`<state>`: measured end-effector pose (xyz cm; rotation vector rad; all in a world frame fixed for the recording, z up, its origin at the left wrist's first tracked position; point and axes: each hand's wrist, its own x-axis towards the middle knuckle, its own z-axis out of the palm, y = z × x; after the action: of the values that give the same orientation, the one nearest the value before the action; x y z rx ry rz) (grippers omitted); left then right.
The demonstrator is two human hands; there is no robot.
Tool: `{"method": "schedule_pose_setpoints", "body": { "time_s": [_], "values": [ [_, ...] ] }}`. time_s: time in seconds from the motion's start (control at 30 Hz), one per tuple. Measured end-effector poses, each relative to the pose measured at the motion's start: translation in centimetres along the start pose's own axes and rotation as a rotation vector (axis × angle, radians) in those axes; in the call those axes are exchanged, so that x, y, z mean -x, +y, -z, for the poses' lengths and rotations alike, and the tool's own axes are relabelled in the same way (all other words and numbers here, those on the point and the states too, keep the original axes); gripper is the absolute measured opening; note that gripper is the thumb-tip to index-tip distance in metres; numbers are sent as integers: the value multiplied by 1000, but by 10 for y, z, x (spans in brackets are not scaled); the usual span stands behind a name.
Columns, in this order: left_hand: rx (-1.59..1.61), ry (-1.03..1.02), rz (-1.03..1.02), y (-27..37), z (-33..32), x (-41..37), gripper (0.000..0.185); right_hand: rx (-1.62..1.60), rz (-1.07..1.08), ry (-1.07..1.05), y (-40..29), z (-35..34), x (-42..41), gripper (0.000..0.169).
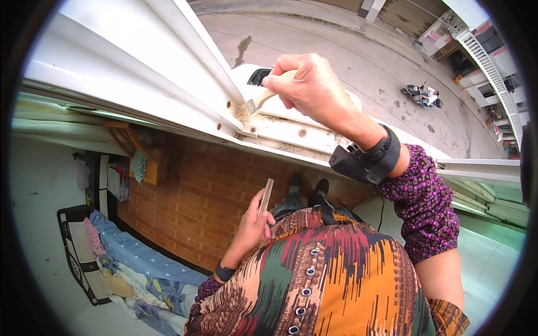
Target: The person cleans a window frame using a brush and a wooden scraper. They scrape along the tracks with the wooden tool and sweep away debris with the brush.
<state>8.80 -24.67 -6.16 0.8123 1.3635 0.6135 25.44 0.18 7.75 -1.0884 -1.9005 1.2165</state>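
My right hand (307,86) grips the pale handle of a bristle brush (256,103), most likely a paintbrush. Its splayed bristles press into the corner where the white window frame (201,96) meets the sill track (302,133). Dirt marks and a rusty screw show along that track. Lower down, inside the room, my left hand (254,220) holds a thin flat strip (266,195) upright in front of my body. The strip looks like metal or a scraper blade; its lower end is hidden by my fingers.
Beyond the sill lies a street with a white car (252,75) and a person on a motor scooter (422,95). Indoors are a brown tiled floor (189,201), a bed (143,252), a wooden chair (147,164) and a wire basket (119,182). A cable (381,210) hangs by my right arm.
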Motion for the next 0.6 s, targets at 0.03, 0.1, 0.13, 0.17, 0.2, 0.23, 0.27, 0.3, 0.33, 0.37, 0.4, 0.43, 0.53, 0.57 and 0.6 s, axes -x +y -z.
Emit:
{"method": "schedule_pose_setpoints", "body": {
  "time_s": [0.03, 0.1, 0.13, 0.17, 0.2, 0.23, 0.27, 0.3, 0.33, 0.37, 0.4, 0.43, 0.53, 0.57, 0.6],
  "values": [
    [-9, -18, 4, 4, 1, -2, 60, -28, 8, 14, 7, -9, 2, 19],
    [-23, -13, 21, 7, -1, -6, 59, 33, 15, 49, 24, -18, 3, 19],
    [-37, -9, 23, 7, 1, -7, 59, 85, -31, -7, 24, -11, 6, 19],
    [-52, -7, 24, 6, 3, -8, 59, 139, -77, -61, 27, -5, 9, 19],
    [-52, 1, 9, 5, 2, -8, 59, 206, 39, -23, 27, 2, 8, 18],
    [-44, 9, 16, 3, 4, -7, 59, 175, -18, -56, 23, 9, 12, 18],
    [-36, 17, 23, -1, 8, -6, 59, 78, -45, -44, 16, 11, 12, 17],
    [-32, 11, 29, -1, 9, -8, 59, -13, -77, -20, 7, 12, 11, 17],
    [-61, 7, 21, 3, 7, -13, 59, -82, -81, 15, 7, 8, 12, 19],
    [-55, 6, 32, 4, 7, -15, 58, -150, -83, 51, 11, -4, 10, 22],
    [-62, -21, 35, 6, 4, -21, 58, -127, 15, 141, 27, -18, 8, 21],
    [-66, -42, 39, 8, 1, -27, 58, -100, 115, 222, 41, -27, 4, 21],
    [-39, -8, 55, 3, -4, -32, 57, 188, 230, 128, 52, -10, 5, 17],
    [-47, -7, 67, 3, -6, -37, 57, 217, 217, 107, 55, 0, 7, 17],
    [-36, 4, 71, 1, -4, -35, 57, 233, 212, 79, 52, 4, 7, 16]
  ]
}}
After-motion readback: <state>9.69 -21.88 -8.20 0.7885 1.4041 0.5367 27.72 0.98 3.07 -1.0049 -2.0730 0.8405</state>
